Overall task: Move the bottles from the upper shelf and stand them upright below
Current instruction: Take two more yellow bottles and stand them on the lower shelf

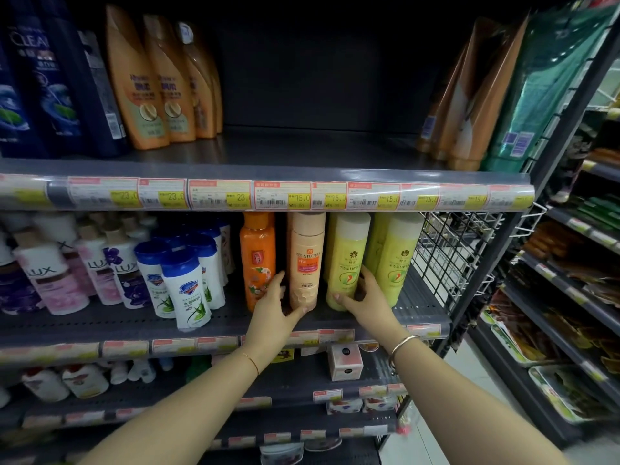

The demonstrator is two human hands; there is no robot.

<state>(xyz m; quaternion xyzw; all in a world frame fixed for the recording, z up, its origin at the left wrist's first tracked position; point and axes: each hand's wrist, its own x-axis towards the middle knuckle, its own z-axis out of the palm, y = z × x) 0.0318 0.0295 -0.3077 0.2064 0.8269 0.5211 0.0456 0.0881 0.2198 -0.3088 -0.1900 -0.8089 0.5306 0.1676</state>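
Observation:
On the lower shelf (419, 310) a beige bottle (306, 260) stands upright, and my left hand (275, 307) grips its base. To its right stands a yellow-green bottle (347, 263), its lower part held by my right hand (364, 297). An orange bottle (257, 260) stands left of the beige one and a second yellow-green bottle (396, 260) at the far right. The middle of the upper shelf (302, 146) is bare.
The upper shelf holds dark blue bottles (43, 78) and tan bottles (157, 82) at left, and tan and green pouches (496, 92) at right. White and pink bottles (100, 270) fill the lower shelf's left. A wire grid panel (449, 250) closes the right end.

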